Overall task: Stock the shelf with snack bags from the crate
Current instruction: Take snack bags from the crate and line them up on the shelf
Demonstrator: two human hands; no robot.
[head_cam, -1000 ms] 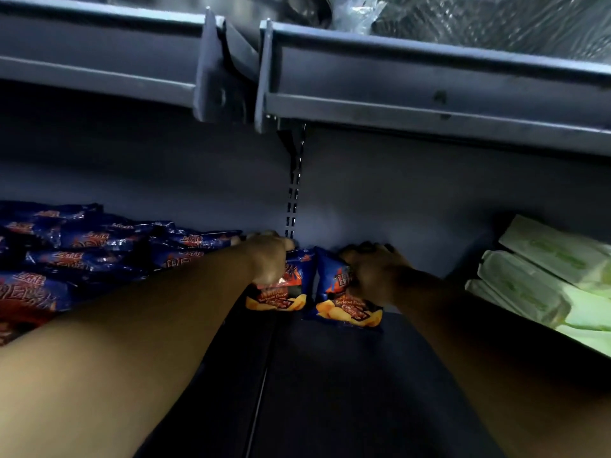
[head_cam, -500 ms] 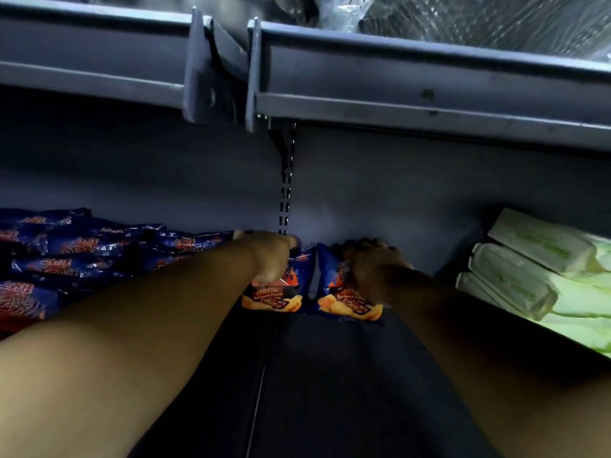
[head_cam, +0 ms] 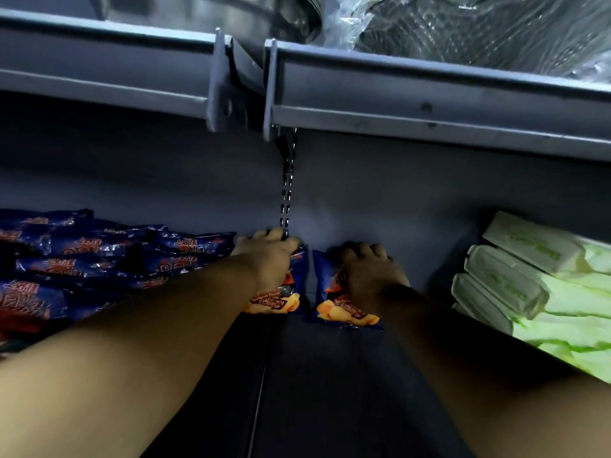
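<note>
Both my arms reach deep into a dark grey shelf. My left hand grips the top of a blue snack bag with orange chips printed on it, standing against the back wall. My right hand grips a second, matching bag just to the right of the first. The two bags stand side by side, nearly touching. The crate is out of view.
A pile of blue snack bags lies on the shelf at the left. White and green packs are stacked at the right. The grey upper shelf rail hangs overhead, with a slotted upright at the back.
Both hands stay on the two bags at the back wall. The view has shifted slightly; the bags sit a little more upright and closer to the wall.
</note>
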